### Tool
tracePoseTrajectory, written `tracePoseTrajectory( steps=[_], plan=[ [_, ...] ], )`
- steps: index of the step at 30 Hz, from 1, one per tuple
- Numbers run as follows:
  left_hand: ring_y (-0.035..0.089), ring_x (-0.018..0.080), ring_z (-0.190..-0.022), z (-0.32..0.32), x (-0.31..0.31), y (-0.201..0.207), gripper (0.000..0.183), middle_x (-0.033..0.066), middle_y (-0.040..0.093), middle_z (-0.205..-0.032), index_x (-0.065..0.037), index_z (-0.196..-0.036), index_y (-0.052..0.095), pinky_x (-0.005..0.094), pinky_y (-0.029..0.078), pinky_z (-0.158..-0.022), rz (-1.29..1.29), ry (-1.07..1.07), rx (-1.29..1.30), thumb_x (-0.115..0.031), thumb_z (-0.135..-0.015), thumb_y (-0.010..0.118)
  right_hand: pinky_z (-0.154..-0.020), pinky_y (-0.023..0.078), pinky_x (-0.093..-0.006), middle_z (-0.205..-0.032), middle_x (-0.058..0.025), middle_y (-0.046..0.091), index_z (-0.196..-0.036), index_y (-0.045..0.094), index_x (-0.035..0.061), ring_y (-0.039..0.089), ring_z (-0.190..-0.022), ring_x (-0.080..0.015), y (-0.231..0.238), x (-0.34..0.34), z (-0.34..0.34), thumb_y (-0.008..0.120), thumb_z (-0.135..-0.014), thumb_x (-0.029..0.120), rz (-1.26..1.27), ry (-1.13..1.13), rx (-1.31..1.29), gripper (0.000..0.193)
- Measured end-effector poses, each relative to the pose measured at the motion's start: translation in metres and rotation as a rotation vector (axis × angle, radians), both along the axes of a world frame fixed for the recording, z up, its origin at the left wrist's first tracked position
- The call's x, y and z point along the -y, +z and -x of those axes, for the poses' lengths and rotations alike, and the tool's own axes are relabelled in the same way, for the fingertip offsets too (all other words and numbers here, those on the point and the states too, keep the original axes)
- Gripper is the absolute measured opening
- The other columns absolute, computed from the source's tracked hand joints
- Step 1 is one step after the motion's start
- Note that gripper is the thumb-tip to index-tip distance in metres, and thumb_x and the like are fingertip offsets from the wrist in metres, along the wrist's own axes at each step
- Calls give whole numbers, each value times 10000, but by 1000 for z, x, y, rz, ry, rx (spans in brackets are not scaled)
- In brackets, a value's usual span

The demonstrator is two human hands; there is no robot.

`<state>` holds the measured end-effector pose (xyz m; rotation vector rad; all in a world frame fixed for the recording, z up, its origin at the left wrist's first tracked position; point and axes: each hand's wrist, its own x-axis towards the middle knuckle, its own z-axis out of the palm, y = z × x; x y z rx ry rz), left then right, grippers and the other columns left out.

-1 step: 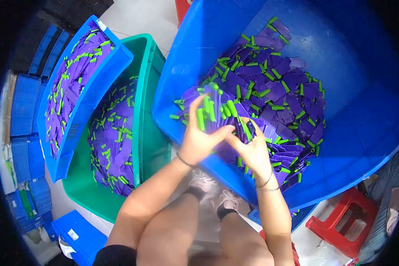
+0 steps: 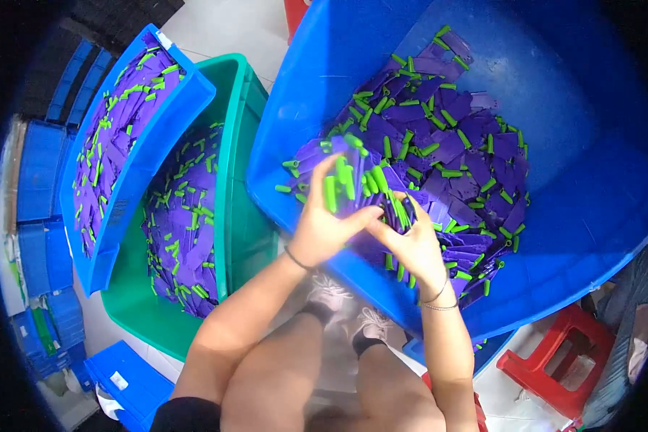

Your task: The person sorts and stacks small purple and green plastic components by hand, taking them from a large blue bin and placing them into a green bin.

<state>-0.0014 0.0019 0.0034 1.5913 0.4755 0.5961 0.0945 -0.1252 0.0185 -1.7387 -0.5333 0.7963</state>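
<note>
My left hand [image 2: 325,227] and my right hand [image 2: 416,248] meet over the near edge of a large blue bin [image 2: 590,237]. Between them is a bundle of flat purple plastic pieces with green tube-shaped ends [image 2: 349,180], partly blurred. The left fingers curl round the left side of the bundle, its thumb tip close to the right thumb. My right fingers close on several more of these pieces, their green ends showing between finger and thumb. Below and beyond the hands lies a loose heap of the same purple and green pieces [image 2: 446,155].
A green tub [image 2: 246,165] on the left holds more such pieces. Across its rim leans a blue crate [image 2: 167,147], also filled with them. A red stool [image 2: 554,367] stands at lower right beside a person's leg [image 2: 623,345]. Blue crates [image 2: 43,173] are stacked far left.
Both hands have shifted very slightly, and the bundle between them has moved a little to the right. Everything else looks the same.
</note>
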Motion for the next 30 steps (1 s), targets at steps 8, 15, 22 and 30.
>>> tracePoseTrajectory(
  steps=[8, 15, 22, 30],
  plan=[
    [592, 169, -968, 3, -23, 2, 646, 91, 586, -1084, -32, -1286, 320, 309, 476, -860, 193, 40, -23, -36, -770, 709, -657, 511, -378, -1012, -87, 608, -984, 606, 80, 623, -746, -305, -35, 46, 23, 659, -641, 76, 246, 232, 745, 347],
    [647, 193, -833, 2, -16, 10, 278, 90, 623, -970, -19, -1121, 526, 329, 544, -744, 849, -40, -78, -109, -871, 608, -721, 458, -384, -880, -127, 607, -896, 560, 37, 590, -822, -320, -27, 37, 9, 662, -598, -20, -9, -71, 727, 320],
    [645, 187, -803, 0, -20, 9, 252, 74, 623, -943, -32, -1100, 551, 317, 551, -705, 775, 0, -117, -137, -877, 605, -780, 468, -380, -928, -140, 609, -1003, 581, 37, 594, -889, -340, -15, 33, -1, 626, -574, -72, 80, -26, 636, 445],
    [561, 193, -986, -10, 1, -16, 540, 100, 568, -1072, 2, -1218, 390, 293, 446, -863, 373, -11, -71, -128, -798, 704, -687, 491, -442, -826, -218, 633, -902, 604, -13, 614, -799, -403, -34, 52, -14, 683, -726, 117, 335, -317, 507, 233]
  ],
)
